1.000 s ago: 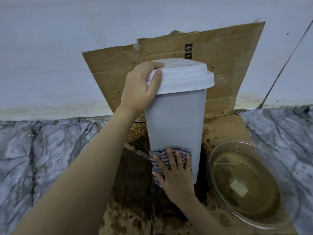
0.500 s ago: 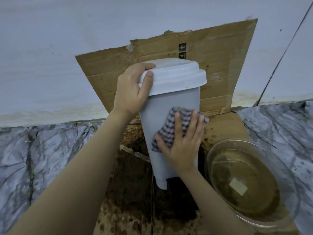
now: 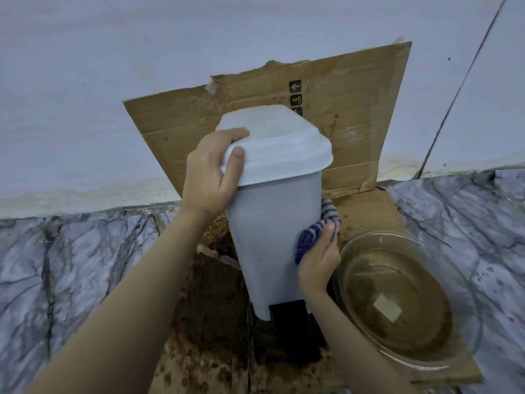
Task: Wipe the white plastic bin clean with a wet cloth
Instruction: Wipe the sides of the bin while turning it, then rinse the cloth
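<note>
Stained cardboard (image 3: 366, 211) on marble floor (image 3: 85, 265) carries bin (image 3: 272, 223) and bowl (image 3: 403, 302).

The bin (image 3: 272, 231) stands on cardboard (image 3: 366, 211). A bowl (image 3: 409, 302) sits just right; a wall (image 3: 113, 81) is behind.

I'm on the floor of a home, a rough corner: veined marble floor (image 3: 85, 265), stained painted wall (image 3: 113, 81) at 12 o'clock, damp flattened cardboard (image 3: 363, 115) under me.

Beyond the left hand (image 3: 208, 177) a pale wall (image 3: 113, 81) with a stained base meets grey veined marble floor (image 3: 71, 265); dim, even light.
</note>
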`<state>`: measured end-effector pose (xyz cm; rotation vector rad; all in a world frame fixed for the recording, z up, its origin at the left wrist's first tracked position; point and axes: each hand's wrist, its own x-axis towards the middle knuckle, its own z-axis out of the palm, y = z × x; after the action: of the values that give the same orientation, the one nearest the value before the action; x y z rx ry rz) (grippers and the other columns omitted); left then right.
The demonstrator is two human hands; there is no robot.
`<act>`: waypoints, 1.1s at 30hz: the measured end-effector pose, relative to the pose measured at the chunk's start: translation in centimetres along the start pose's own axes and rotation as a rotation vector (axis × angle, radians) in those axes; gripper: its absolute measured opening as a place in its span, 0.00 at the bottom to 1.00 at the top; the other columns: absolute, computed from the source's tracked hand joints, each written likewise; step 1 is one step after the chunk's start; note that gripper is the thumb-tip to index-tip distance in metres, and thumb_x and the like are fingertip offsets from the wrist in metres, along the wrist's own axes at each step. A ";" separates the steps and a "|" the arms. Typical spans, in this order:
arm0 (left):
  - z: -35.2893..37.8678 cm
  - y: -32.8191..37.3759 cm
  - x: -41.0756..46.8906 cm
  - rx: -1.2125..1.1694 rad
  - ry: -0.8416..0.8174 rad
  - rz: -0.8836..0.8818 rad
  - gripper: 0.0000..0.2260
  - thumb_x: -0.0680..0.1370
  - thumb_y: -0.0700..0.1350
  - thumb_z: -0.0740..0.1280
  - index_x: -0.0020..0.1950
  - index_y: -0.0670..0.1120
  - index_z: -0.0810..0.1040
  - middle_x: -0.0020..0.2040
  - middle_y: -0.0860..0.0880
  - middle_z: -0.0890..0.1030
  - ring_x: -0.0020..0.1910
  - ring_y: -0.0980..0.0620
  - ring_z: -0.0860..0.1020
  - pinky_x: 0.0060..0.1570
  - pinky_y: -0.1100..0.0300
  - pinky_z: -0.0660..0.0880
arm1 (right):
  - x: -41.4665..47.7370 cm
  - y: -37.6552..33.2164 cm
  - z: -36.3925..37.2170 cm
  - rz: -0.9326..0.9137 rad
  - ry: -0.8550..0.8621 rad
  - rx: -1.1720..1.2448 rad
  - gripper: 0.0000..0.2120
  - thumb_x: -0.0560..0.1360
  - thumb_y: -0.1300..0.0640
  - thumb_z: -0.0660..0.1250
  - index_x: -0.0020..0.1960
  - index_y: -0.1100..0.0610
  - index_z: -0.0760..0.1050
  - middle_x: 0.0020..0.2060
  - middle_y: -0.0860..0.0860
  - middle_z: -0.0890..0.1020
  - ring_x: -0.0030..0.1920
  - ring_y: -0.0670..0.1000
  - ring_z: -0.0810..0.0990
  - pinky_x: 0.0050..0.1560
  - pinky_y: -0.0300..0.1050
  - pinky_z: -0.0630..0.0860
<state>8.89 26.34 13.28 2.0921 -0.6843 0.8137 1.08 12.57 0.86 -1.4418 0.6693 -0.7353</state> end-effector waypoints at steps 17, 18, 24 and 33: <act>-2.2 5.1 -8.2 0.143 -0.267 0.120 0.24 0.82 0.54 0.50 0.66 0.38 0.72 0.65 0.41 0.75 0.66 0.47 0.70 0.69 0.59 0.63 | -4.9 -10.1 -5.3 0.066 -0.228 0.235 0.28 0.78 0.48 0.59 0.75 0.48 0.54 0.68 0.43 0.66 0.65 0.40 0.65 0.58 0.30 0.65; -2.3 5.3 -8.6 0.149 -0.277 0.115 0.24 0.82 0.54 0.49 0.66 0.38 0.71 0.66 0.42 0.74 0.67 0.47 0.69 0.70 0.57 0.62 | -5.2 -9.9 -5.3 0.037 -0.230 0.202 0.30 0.78 0.48 0.60 0.76 0.47 0.52 0.69 0.43 0.64 0.65 0.40 0.64 0.58 0.28 0.64; -2.9 5.8 -9.7 0.156 -0.371 0.092 0.24 0.81 0.56 0.49 0.68 0.42 0.70 0.68 0.45 0.73 0.68 0.49 0.68 0.71 0.56 0.60 | -5.3 -9.7 -6.0 0.053 -0.197 0.185 0.28 0.78 0.49 0.61 0.75 0.47 0.54 0.67 0.44 0.64 0.62 0.40 0.66 0.55 0.31 0.65; -4.4 5.7 -2.8 0.000 -0.083 -0.449 0.19 0.80 0.53 0.61 0.67 0.45 0.72 0.66 0.49 0.75 0.65 0.51 0.71 0.64 0.55 0.67 | -5.1 -8.5 -6.4 0.056 -0.178 0.217 0.23 0.80 0.50 0.58 0.73 0.45 0.58 0.70 0.46 0.67 0.67 0.47 0.69 0.62 0.40 0.70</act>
<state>1.74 27.27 15.99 2.1724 -0.2361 0.4761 -7.46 12.64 8.97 -1.2664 0.4752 -0.6080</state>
